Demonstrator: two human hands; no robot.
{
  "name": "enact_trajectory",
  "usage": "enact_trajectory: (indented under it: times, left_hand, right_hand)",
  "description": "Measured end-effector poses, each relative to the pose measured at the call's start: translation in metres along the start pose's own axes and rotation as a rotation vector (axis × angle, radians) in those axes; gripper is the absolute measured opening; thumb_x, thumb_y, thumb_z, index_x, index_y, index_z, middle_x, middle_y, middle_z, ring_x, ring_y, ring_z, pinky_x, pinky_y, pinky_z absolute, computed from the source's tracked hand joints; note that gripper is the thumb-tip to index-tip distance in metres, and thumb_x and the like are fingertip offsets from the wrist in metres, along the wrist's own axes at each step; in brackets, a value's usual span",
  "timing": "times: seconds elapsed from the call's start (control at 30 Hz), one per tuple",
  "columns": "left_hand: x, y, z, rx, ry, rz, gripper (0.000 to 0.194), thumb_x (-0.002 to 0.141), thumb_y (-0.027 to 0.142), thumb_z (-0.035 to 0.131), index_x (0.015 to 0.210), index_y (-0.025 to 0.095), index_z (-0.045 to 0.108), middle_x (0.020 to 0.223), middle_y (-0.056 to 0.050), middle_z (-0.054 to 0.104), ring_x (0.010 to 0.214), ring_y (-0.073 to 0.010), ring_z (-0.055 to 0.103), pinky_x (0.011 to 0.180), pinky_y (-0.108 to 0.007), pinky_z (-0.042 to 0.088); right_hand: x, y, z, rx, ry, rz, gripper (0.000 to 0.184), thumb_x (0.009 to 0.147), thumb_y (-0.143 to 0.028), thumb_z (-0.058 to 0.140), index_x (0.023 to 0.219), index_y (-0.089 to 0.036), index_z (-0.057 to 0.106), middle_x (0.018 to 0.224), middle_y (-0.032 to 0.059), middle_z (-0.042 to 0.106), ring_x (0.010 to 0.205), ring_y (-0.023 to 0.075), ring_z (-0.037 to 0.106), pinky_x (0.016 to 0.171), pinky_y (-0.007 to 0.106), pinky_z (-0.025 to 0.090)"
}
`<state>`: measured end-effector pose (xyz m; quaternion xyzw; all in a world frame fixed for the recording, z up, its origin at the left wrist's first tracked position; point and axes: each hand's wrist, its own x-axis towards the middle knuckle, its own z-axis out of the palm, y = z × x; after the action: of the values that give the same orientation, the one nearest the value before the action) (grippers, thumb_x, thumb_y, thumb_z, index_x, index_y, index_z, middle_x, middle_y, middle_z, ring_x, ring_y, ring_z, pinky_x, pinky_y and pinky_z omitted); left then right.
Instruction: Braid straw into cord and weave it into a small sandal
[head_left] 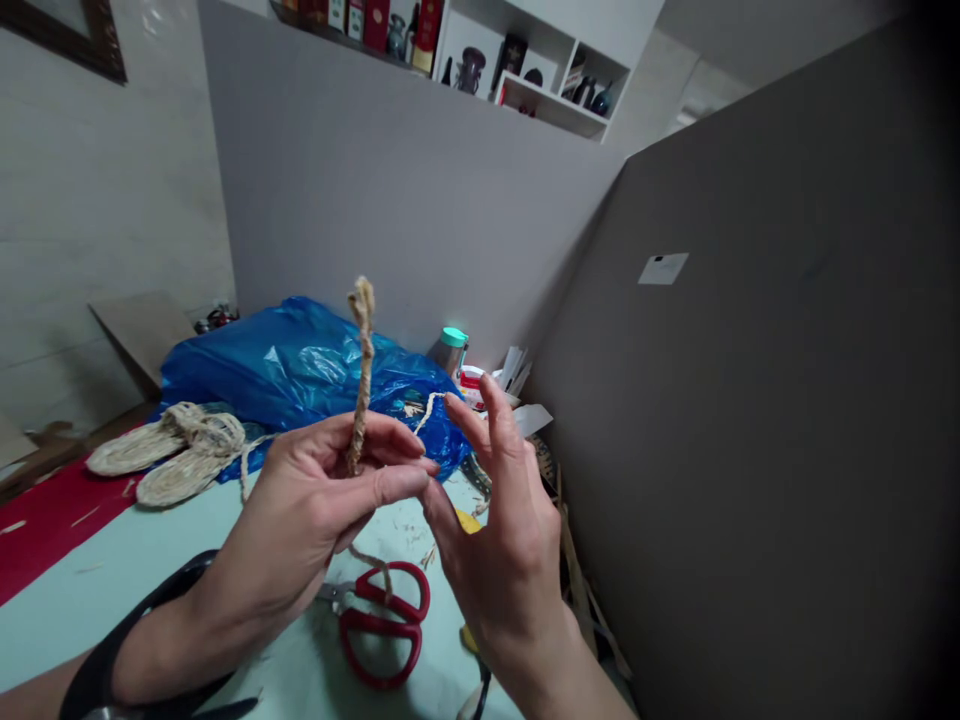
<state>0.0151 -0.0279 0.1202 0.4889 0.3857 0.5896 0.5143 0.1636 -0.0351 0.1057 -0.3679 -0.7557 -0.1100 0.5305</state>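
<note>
Tan cord (364,390), already twisted but seemingly unfinished at its tip (363,293), I'm holding in my left hand (319,500), my right hand (506,530) fanned wide.

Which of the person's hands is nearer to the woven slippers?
Left. The left hand, holding the twisted cord, is closer, to the right of the woven slippers; the right hand is farther to their right.
</note>
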Motion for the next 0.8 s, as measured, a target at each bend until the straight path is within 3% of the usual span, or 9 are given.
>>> enact_trajectory:
  times: [0.23,0.33,0.43,0.53,0.6,0.67,0.73,0.8]
  left_hand:
    - [0.006,-0.002,0.001,-0.331,-0.084,-0.234,0.022,0.066,0.012,0.082,0.082,0.018,0.069,0.064,0.007,0.059,0.034,0.004,0.025,0.033,-0.009,0.021]
    - [0.007,-0.003,0.004,-0.335,-0.062,-0.246,0.025,0.064,0.008,0.082,0.081,0.017,0.066,0.069,0.006,0.058,0.043,0.0001,0.041,0.039,-0.008,0.035]
    - [0.008,0.0,0.006,-0.285,0.027,-0.087,0.026,0.063,0.008,0.083,0.079,0.018,0.064,0.074,0.005,0.059,0.063,-0.0056,0.055,0.057,-0.01,0.049]
    - [0.01,0.01,-0.001,-0.255,0.135,0.14,0.026,0.063,0.007,0.083,0.075,0.019,0.063,0.074,0.006,0.056,0.067,-0.0053,0.052,0.062,-0.008,0.049]
    - [0.011,0.019,-0.009,-0.244,0.132,0.171,0.023,0.064,0.008,0.083,0.075,0.02,0.066,0.076,0.005,0.058,0.067,-0.006,0.053,0.06,-0.008,0.049]
    - [0.009,0.027,-0.017,-0.206,0.098,0.122,0.022,0.062,0.013,0.084,0.076,0.021,0.07,0.074,0.003,0.062,0.065,-0.008,0.056,0.055,-0.01,0.05]
    - [0.007,0.032,-0.021,-0.167,0.046,0.042,0.02,0.061,0.018,0.086,0.075,0.022,0.072,0.069,0.002,0.064,0.062,-0.0097,0.059,0.052,-0.012,0.049]
    - [0.005,0.033,-0.022,-0.154,-0.027,-0.03,0.018,0.062,0.021,0.085,0.075,0.022,0.072,0.064,0.002,0.065,0.059,-0.0099,0.06,0.049,-0.012,0.047]
  right_hand:
    - [0.0,-0.002,0.007,-0.19,0.112,-0.17,0.081,0.091,-0.013,0.065,0.156,-0.007,0.017,0.134,0.0166,0.062,0.122,0.0245,0.057,0.111,0.047,0.042]
    - [-0.001,0.0,0.01,-0.143,0.091,-0.141,0.084,0.091,-0.013,0.063,0.158,-0.008,0.012,0.136,0.0163,0.06,0.123,0.0255,0.057,0.11,0.048,0.043]
    - [-0.003,0.0,0.009,-0.004,0.008,-0.035,0.082,0.093,-0.013,0.06,0.158,-0.013,0.01,0.143,0.0162,0.054,0.124,0.0255,0.058,0.106,0.045,0.049]
    - [-0.005,-0.004,0.004,0.19,-0.1,0.127,0.082,0.092,-0.013,0.063,0.158,-0.017,0.015,0.143,0.0147,0.054,0.124,0.0227,0.06,0.102,0.037,0.053]
    - [-0.003,-0.006,0.0,0.325,-0.157,0.234,0.081,0.089,-0.013,0.067,0.156,-0.02,0.022,0.138,0.0106,0.059,0.122,0.0189,0.061,0.102,0.03,0.052]
    - [0.0,-0.006,-0.004,0.472,-0.197,0.307,0.071,0.088,-0.015,0.069,0.15,-0.023,0.035,0.129,0.0054,0.065,0.118,0.0162,0.063,0.1,0.027,0.052]
    - [0.003,-0.006,-0.005,0.594,-0.242,0.345,0.042,0.091,-0.019,0.067,0.131,-0.026,0.057,0.116,0.0005,0.07,0.107,0.0139,0.066,0.095,0.026,0.053]
    - [0.006,-0.004,-0.006,0.66,-0.275,0.358,0.013,0.096,-0.024,0.061,0.107,-0.025,0.069,0.098,-0.0026,0.072,0.09,0.011,0.067,0.085,0.024,0.052]
